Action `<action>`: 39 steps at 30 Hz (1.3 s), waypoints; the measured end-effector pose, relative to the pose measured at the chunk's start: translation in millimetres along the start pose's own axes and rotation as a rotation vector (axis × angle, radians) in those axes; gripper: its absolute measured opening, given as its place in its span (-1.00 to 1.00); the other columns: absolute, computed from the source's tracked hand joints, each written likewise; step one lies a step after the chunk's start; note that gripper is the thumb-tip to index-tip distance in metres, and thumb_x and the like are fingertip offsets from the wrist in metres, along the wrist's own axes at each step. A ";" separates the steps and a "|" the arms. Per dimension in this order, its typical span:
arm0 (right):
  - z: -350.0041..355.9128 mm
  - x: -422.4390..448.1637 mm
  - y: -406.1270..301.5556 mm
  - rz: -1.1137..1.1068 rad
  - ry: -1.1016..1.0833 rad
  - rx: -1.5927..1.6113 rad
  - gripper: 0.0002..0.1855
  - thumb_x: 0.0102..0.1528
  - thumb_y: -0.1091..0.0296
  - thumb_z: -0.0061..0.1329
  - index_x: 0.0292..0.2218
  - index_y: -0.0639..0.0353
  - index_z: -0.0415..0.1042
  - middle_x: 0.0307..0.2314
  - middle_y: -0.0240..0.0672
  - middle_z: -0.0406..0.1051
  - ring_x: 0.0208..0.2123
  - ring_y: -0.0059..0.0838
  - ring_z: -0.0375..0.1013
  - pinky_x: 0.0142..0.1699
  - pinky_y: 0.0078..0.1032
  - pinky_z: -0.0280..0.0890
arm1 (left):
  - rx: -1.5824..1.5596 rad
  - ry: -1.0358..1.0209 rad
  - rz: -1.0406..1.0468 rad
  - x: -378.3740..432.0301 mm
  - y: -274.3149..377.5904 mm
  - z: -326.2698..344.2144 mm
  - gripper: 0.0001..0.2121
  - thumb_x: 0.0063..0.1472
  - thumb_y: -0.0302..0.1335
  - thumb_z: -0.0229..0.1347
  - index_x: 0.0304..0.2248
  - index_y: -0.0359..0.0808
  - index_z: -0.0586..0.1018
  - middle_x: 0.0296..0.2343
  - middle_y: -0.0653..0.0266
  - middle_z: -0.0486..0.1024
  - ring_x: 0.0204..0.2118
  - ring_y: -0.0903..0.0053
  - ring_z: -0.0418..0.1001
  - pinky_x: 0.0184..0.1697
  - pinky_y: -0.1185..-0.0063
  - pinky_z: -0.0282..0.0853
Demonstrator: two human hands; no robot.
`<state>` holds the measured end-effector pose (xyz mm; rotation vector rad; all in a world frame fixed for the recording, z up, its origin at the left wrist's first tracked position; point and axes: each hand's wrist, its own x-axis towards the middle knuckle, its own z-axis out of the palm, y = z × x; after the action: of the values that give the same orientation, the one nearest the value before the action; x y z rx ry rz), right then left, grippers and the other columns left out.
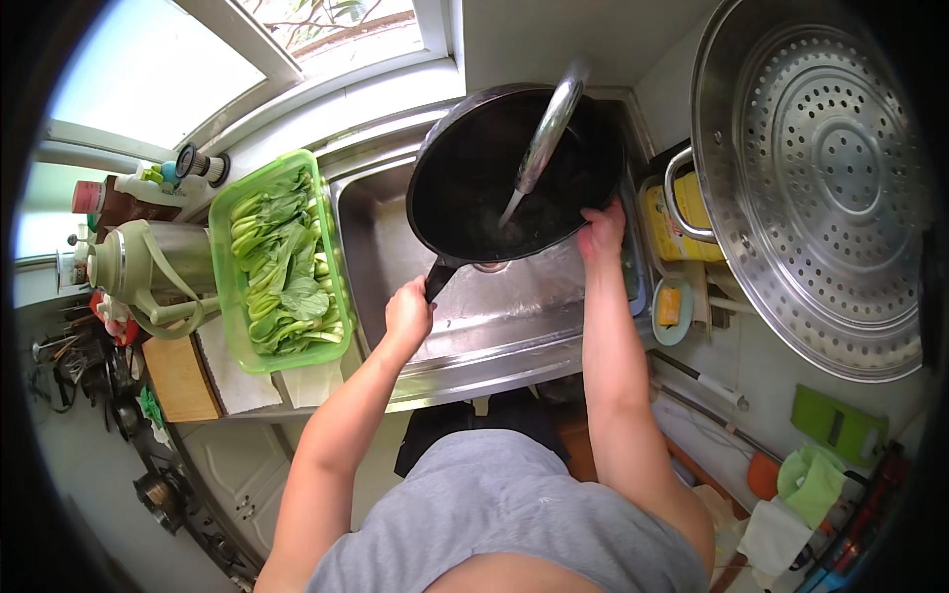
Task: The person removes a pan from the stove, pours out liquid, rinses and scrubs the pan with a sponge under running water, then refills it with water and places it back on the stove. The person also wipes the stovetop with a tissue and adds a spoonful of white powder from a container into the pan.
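Note:
A large black wok [474, 170] is held over the stainless steel sink [511, 296], its inside turned up towards the tap. My left hand [409, 315] is closed around the wok's black handle [440, 278]. On the opposite side, my right hand [604, 228] grips the rim, with part of its fingers hidden by the wok. A chrome faucet [552, 126] reaches over the wok, and a stream of water [508, 210] runs from it into the bowl. Below the rim, part of the drain [491, 267] shows.
Left of the sink stands a green plastic basket [222, 259] of bok choy [285, 267], beside a green thermos jug [148, 267] and a wooden board [178, 378]. A big perforated steamer pot [830, 170] hangs or stands at right, near a soap dish [672, 326].

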<state>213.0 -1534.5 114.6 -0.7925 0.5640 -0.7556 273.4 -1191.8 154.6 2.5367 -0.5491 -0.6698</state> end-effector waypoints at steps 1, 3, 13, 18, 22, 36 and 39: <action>-2.2 3.3 5.4 0.029 0.007 0.016 -0.22 -0.34 0.87 -0.22 0.02 0.32 0.30 -0.05 -0.17 0.39 0.01 -0.24 0.37 0.18 -0.32 0.19 | 0.022 -0.006 0.010 -8.5 4.0 -7.9 -0.79 -0.04 -0.56 0.21 -0.39 -0.32 0.43 -0.47 -0.02 0.50 -0.30 -0.02 0.46 -0.29 0.20 0.35; -5.6 9.0 21.8 0.114 -0.022 0.071 -0.23 -0.32 0.87 -0.20 0.02 0.28 0.30 -0.05 -0.17 0.39 0.00 -0.23 0.38 0.17 -0.30 0.21 | 0.065 -0.018 0.030 -26.9 15.0 -28.0 -0.82 -0.02 -0.55 0.17 -0.41 -0.30 0.40 -0.46 0.00 0.49 -0.33 -0.02 0.46 -0.29 0.17 0.36; 25.3 -41.1 102.9 0.429 0.050 0.149 -0.48 0.00 0.74 -0.16 0.01 0.17 0.28 -0.14 -0.23 0.43 -0.12 -0.23 0.45 -0.01 -0.30 0.40 | -0.191 -0.380 0.055 -92.2 81.2 -149.3 -0.77 0.12 -0.57 0.13 -0.47 -0.38 0.27 -0.70 0.21 0.38 -0.67 0.55 0.48 -0.65 0.56 0.33; 21.4 -68.2 127.5 0.558 0.074 0.331 -0.57 0.09 0.62 -0.13 0.02 0.17 0.27 -0.12 -0.24 0.40 -0.12 -0.20 0.44 -0.02 -0.28 0.40 | -0.151 -0.446 -0.018 -94.2 115.2 -184.9 -0.76 0.12 -0.50 0.13 -0.48 -0.42 0.29 -0.69 0.04 0.39 -0.64 0.27 0.44 -0.55 0.42 0.31; -18.3 -83.4 115.9 0.580 0.034 0.158 -0.60 0.01 0.62 -0.11 -0.07 0.25 0.33 -0.23 -0.23 0.45 -0.21 -0.27 0.47 -0.03 -0.32 0.38 | -0.357 -0.566 -0.228 -88.9 97.6 -184.0 -0.82 0.19 -0.50 0.11 -0.42 -0.42 0.36 -0.68 0.23 0.40 -0.69 0.57 0.44 -0.66 0.56 0.32; -28.6 -82.0 -0.6 0.244 -0.285 -0.797 -0.42 -0.10 0.70 -0.25 0.02 0.31 0.34 -0.24 -0.31 0.48 -0.22 -0.52 0.44 -0.07 -0.63 0.31 | -0.916 -0.747 -0.487 -116.1 -64.5 -11.6 -0.92 0.21 -0.56 0.09 -0.32 -0.36 0.45 -0.51 0.35 0.45 -0.58 0.63 0.45 -0.48 0.62 0.45; -30.1 -94.8 -4.7 0.247 -0.176 -0.707 -0.38 -0.10 0.68 -0.25 0.06 0.32 0.32 -0.16 -0.29 0.47 -0.17 -0.51 0.42 -0.02 -0.63 0.27 | -0.910 -0.707 -0.466 -114.3 -66.8 2.7 -0.87 0.15 -0.59 0.15 -0.31 -0.36 0.46 -0.52 0.38 0.44 -0.56 0.64 0.43 -0.47 0.63 0.45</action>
<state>132.6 -1475.8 116.7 -1.3949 0.7637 -0.2384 197.3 -1083.4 158.7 1.5134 0.1653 -1.5706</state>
